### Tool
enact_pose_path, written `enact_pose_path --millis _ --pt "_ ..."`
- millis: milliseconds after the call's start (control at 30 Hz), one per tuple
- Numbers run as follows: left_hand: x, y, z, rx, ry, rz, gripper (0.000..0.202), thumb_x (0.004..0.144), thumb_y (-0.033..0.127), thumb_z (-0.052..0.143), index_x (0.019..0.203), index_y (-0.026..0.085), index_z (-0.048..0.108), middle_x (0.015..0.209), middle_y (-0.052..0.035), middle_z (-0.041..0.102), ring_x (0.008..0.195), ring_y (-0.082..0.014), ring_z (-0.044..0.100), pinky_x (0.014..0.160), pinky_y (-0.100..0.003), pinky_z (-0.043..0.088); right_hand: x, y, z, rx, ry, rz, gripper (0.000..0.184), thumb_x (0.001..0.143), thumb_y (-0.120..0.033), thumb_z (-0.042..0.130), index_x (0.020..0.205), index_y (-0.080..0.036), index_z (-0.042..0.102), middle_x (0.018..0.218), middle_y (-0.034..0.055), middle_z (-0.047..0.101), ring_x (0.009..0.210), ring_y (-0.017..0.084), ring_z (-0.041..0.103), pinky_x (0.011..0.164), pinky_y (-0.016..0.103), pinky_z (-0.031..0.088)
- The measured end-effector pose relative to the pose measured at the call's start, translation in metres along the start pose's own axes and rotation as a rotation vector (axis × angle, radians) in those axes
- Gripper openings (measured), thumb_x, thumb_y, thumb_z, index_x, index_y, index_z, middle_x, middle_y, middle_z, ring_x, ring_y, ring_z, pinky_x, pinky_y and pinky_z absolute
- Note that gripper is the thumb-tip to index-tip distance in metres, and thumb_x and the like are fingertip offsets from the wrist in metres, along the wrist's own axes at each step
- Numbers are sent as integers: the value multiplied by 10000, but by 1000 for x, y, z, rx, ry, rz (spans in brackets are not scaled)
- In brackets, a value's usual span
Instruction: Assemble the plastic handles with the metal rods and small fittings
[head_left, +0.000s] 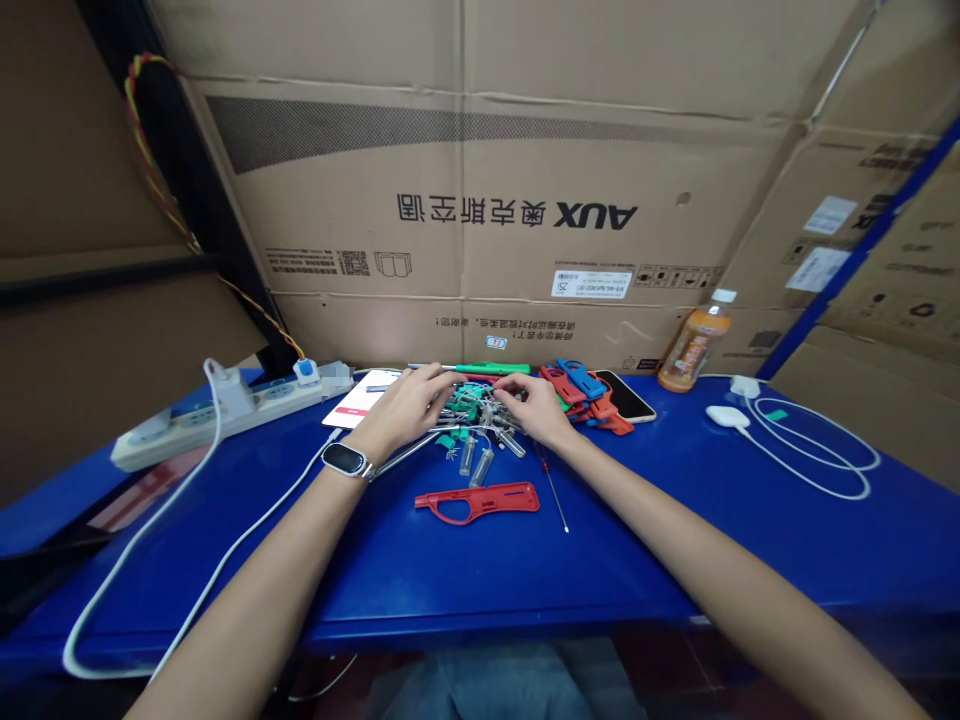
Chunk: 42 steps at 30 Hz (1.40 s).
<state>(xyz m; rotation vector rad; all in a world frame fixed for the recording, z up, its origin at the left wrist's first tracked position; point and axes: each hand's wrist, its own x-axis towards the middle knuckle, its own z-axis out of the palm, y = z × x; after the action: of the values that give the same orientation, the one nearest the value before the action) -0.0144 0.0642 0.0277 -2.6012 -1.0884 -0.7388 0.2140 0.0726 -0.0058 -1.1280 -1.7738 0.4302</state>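
My left hand (pixel 409 405), with a smartwatch (pixel 346 461) on the wrist, rests palm down on a heap of small parts (pixel 474 408): clear tubes, green caps and thin metal rods. Its fingers lie stretched out over the heap. My right hand (pixel 534 405) reaches into the same heap from the right, fingers curled and pinched among the small parts; what they hold is too small to make out. A red plastic shell half (pixel 480 500) lies flat on the blue table (pixel 465 570), nearer to me than the heap. A thin metal rod (pixel 553 495) lies to its right.
Red and blue plastic shells (pixel 585 392) are stacked right of the heap, beside a phone (pixel 628 396). An orange drink bottle (pixel 694 348) stands at the back right. A white charger and cable (pixel 802 445) lie far right. A power strip (pixel 225 405) sits left. Cardboard boxes (pixel 480 200) wall the back.
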Motion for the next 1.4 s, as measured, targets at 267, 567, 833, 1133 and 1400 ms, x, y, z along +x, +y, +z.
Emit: enact_pose_path --millis 267,567,833,1133,1400 --pt "7 12 -13 -98 158 -53 277 1012 256 427 1220 208 604 923 -58 630 746 -176 615 662 -285 469 -6 -5 -1 -112 -12 -39 320 808 -154 538 1087 -196 690 1123 81 687 1056 237 615 946 418 454" --pt "7 14 -15 -194 189 -6 317 1029 248 404 1314 212 537 1086 -76 684 876 -193 660 768 -313 510 -15 -34 11 50 -14 -104 193 849 -311 618 1010 -210 656 1029 40 717 1035 230 624 968 403 425" --pt "4 21 -21 -314 230 6 225 1012 273 466 1173 195 602 1061 -75 711 915 -189 683 829 -327 537 -7 -47 -10 277 16 -111 140 889 -294 490 911 -200 591 719 -15 604 689 157 575 686 282 448" --pt "-5 34 -22 -424 180 35 105 963 283 579 1009 200 623 920 -24 721 796 -153 683 704 -263 527 -29 -54 -19 227 -115 -94 210 854 -371 618 994 -217 642 548 -74 368 486 111 360 503 247 320" --pt "-10 33 -13 -384 83 97 119 970 290 559 1010 202 629 938 -46 698 832 -177 659 726 -296 515 -41 -45 -19 174 -122 -111 168 849 -334 645 950 -205 683 684 -12 607 528 120 479 503 249 387"
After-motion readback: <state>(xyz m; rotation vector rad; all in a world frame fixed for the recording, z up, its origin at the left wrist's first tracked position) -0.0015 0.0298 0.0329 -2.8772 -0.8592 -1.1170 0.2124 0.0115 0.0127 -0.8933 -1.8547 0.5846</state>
